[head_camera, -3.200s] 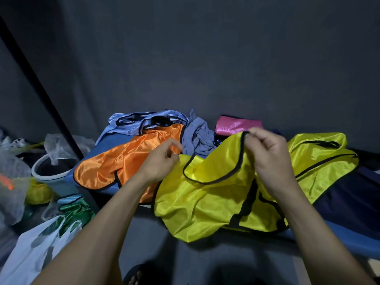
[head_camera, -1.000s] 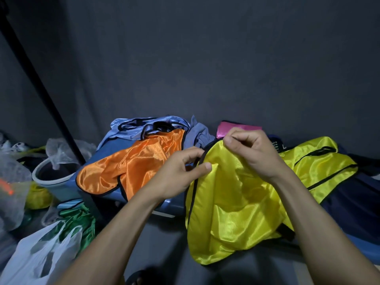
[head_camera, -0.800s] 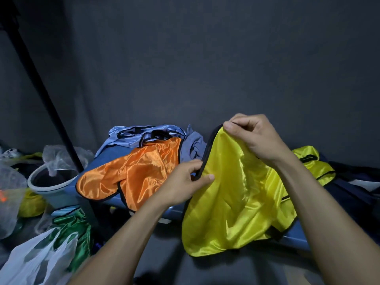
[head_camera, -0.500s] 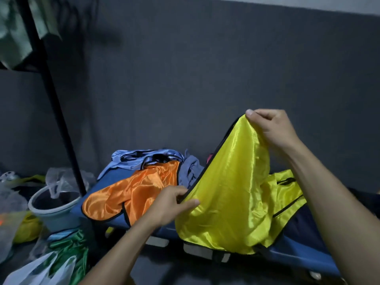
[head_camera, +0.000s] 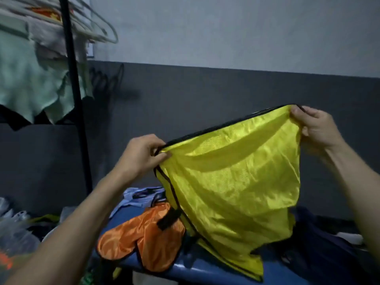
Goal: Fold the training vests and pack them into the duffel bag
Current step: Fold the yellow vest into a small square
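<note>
A shiny yellow training vest (head_camera: 232,182) with black trim hangs in the air, stretched between both hands. My left hand (head_camera: 141,155) pinches its black-edged corner on the left. My right hand (head_camera: 314,128) pinches the other corner, higher and to the right. The vest's lower end trails onto the blue surface (head_camera: 197,272). An orange vest (head_camera: 141,241) lies crumpled there, below my left hand, with a light blue vest (head_camera: 139,197) behind it. A dark navy fabric mass (head_camera: 320,249) lies at the right; I cannot tell if it is the duffel bag.
A black rack pole (head_camera: 76,95) stands at the left with pale green clothes (head_camera: 26,79) and hangers (head_camera: 98,27) on it. Plastic bags (head_camera: 14,233) and clutter fill the lower left. A grey wall (head_camera: 205,87) is close behind.
Both hands have lifted the yellow vest off the pile and spread apart, stretching its top edge wide. The view has tilted upward, bringing the clothes rack into sight.
</note>
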Demonstrator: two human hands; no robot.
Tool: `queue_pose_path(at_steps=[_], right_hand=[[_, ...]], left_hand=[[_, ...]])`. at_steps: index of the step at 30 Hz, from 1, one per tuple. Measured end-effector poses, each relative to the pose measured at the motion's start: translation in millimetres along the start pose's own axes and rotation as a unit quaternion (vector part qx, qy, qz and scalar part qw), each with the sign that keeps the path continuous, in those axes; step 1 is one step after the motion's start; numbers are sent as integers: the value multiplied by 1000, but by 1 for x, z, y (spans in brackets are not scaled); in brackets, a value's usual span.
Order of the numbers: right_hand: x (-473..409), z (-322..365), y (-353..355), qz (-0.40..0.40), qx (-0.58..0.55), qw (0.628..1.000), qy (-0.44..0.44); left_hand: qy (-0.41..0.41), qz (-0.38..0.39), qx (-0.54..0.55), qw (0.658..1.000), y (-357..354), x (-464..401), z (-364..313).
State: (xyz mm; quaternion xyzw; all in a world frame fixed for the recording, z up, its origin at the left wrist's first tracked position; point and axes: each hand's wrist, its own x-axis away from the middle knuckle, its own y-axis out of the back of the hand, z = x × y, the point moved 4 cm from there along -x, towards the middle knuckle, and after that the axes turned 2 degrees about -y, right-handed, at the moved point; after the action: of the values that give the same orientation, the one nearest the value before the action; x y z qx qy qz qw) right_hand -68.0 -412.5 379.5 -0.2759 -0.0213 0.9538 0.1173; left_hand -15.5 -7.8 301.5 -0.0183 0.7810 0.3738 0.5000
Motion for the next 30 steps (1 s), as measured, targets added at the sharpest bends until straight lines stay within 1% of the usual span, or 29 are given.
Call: queue_pose_path(at_steps=[1, 2, 4, 6, 7, 10, 12, 15, 18, 21, 25, 28, 30], right_hand=[[-1, 5, 4, -4, -30, 1000, 7], [-3, 9, 8, -15, -47, 999, 11], [-4, 13, 16, -39, -46, 998, 18], [-4, 12, 25, -53, -34, 998, 15], [-3, 10, 28, -59, -33, 998, 10], [1, 6, 37, -64, -35, 997, 4], [3, 5, 40, -58, -28, 998, -3], [6, 2, 43, -45, 36, 998, -18], [6, -3, 46, -31, 80, 996, -12], [6, -9, 49, -45, 125, 991, 16], [3, -15, 57, -75, 172, 981, 55], [5, -16, 59, -100, 178, 975, 91], [7, -19, 59, -113, 179, 971, 112]], left_hand=[[-8, -22, 7, 1000, 19, -14, -8], [-10, -17, 26, 999, 33, -26, -17], [6, 52, 55, 997, 46, -41, -33], [20, 118, 51, 991, 45, -47, -37], [24, 134, 45, 990, 42, -47, -36], [43, 150, 57, 986, 30, -43, -22], [36, 157, 38, 986, 21, -39, -14], [-2, 136, -38, 990, 11, -37, -6], [-29, 82, -80, 993, 4, -38, -4], [18, 37, -71, 997, 2, -38, -1], [51, 13, -85, 995, -3, -37, -3], [87, 7, -91, 992, -11, -35, -6], [117, 21, -83, 989, -16, -34, -4]])
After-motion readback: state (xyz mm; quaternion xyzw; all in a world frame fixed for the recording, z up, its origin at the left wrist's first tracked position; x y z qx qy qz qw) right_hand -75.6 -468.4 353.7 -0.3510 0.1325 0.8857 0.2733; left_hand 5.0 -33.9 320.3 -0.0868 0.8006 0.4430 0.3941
